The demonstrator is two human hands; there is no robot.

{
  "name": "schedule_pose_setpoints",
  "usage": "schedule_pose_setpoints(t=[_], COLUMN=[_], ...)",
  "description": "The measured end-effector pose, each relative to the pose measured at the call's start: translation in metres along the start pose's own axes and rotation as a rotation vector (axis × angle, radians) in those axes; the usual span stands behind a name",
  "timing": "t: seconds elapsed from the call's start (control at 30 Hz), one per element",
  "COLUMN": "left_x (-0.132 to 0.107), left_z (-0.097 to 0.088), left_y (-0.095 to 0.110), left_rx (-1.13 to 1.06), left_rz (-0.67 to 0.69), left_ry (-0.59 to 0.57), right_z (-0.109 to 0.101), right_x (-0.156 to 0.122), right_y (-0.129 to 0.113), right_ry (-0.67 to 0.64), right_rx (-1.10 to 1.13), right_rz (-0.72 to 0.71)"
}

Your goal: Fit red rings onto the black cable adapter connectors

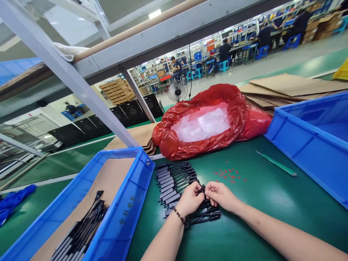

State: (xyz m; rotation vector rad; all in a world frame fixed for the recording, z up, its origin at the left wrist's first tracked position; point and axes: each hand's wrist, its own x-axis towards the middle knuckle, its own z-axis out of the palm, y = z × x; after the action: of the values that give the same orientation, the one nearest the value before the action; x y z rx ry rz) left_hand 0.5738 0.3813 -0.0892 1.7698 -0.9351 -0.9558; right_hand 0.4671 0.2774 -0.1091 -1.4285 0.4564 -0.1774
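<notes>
My left hand [190, 198] and my right hand [220, 195] meet over a row of flat black parts [174, 179] laid out on the green table [266, 203]. Both hands are closed in a pinch on one small black part [202, 190] held between them. Under my wrists lie more black parts [206, 215] with thin leads. A beaded bracelet [179, 215] sits on my left wrist. Tiny red caps [230, 174] are scattered just beyond my right hand.
A blue bin [127, 203] at left holds cardboard and more black parts. Another blue bin [312, 145] stands at right. A red plastic bag [212, 123], a green-handled tool [277, 164] and cardboard sheets [288, 87] lie behind. People work at distant benches.
</notes>
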Motion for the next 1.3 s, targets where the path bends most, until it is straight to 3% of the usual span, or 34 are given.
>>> schedule_pose_setpoints(t=[0.17,0.5,0.67,0.9,1.0,1.17,1.3], left_x=[0.000,0.000,0.000,0.002,0.002,0.000,0.001], left_z=[-0.001,-0.004,-0.003,-0.002,-0.002,-0.004,-0.003], left_y=[-0.003,-0.001,0.002,0.003,0.003,0.004,0.003], left_rx=[0.072,0.024,-0.103,-0.088,-0.095,0.032,-0.123], left_rz=[-0.003,0.036,0.025,-0.045,-0.073,0.120,0.056], left_ry=[0.004,-0.092,-0.086,-0.054,-0.048,0.078,0.030], right_z=[-0.001,-0.001,-0.005,-0.017,-0.019,-0.017,-0.011], right_x=[0.000,0.005,0.006,0.007,0.009,0.007,0.002], right_y=[0.002,0.004,0.005,0.000,0.001,-0.001,-0.004], right_ry=[0.022,-0.110,-0.030,0.180,0.184,0.155,0.097], right_rx=[-0.034,0.077,0.071,0.165,0.183,0.143,0.102], right_rz=[-0.015,0.032,0.028,-0.040,-0.060,-0.091,-0.110])
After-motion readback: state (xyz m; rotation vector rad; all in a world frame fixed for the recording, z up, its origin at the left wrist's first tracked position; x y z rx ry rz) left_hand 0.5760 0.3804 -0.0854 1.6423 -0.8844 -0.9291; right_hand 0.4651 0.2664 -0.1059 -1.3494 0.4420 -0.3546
